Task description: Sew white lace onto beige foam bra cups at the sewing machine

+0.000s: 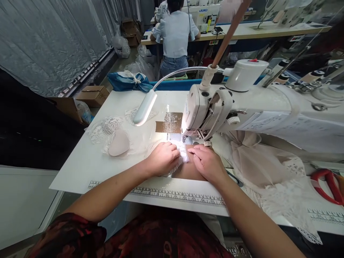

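Observation:
My left hand (163, 157) rests with curled fingers on a piece of white lace (184, 153) just in front of the needle of a white sewing machine (215, 107). My right hand (208, 162) lies beside it, fingers together and pressed flat on a beige padded piece (188, 172) that the lace overlaps. Both hands hold the work down on the white table (80, 168). The needle area is partly hidden behind the machine head.
A beige cup pad (119, 143) lies on loose lace (106, 128) at the left. A gooseneck lamp (144, 106) shines on the needle plate. Beige tulle and lace (268, 172) pile up at the right, near red-handled scissors (329, 186). A person (175, 36) sits at another machine behind.

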The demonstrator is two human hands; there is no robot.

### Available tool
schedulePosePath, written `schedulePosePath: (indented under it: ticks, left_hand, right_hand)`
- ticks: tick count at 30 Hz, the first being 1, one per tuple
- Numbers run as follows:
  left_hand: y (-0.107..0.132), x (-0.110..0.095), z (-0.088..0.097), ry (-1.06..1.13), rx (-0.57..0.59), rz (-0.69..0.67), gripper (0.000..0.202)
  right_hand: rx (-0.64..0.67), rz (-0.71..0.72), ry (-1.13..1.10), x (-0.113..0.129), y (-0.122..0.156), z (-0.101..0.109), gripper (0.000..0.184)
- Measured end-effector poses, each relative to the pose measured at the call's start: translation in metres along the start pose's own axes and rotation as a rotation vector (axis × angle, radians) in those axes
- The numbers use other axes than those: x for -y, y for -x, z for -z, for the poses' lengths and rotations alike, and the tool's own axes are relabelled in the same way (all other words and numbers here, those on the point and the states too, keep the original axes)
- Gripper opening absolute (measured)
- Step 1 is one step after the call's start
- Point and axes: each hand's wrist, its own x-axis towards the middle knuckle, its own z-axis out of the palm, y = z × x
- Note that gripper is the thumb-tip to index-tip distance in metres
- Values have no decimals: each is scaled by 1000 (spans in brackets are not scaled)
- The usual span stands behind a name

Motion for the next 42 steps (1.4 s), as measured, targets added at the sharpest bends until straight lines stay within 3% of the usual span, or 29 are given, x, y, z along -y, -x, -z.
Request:
schedulePosePath:
  ticks: [4, 10, 14, 18, 22, 26, 42]
  left_hand:
    - [2, 5, -11, 71, -66, -27, 23]
    - [7, 14, -3, 267, -98, -44, 17]
    - [10, 15, -2, 281, -86, -55, 14]
    - [11, 14, -9, 119, -72, -180, 23]
    - [10, 12, -15, -44, -53, -273, 30]
    - [11, 10, -14, -129, -47, -274, 32]
    - [12, 8, -16, -211, -41, -263, 34]
  right_hand:
    - [-12, -10, -69, 4, -1, 3, 33]
    - [-24, 38, -85, 9, 0, 6, 30]
    - [164, 197, 33, 12, 7, 14, 30]
    - [295, 222, 208, 19, 21, 20, 34]
    - [243, 194, 272, 21, 33, 15, 43]
    - [170, 185, 284, 20, 38, 7, 47]
    - [109, 182, 257, 19, 38, 5, 45]
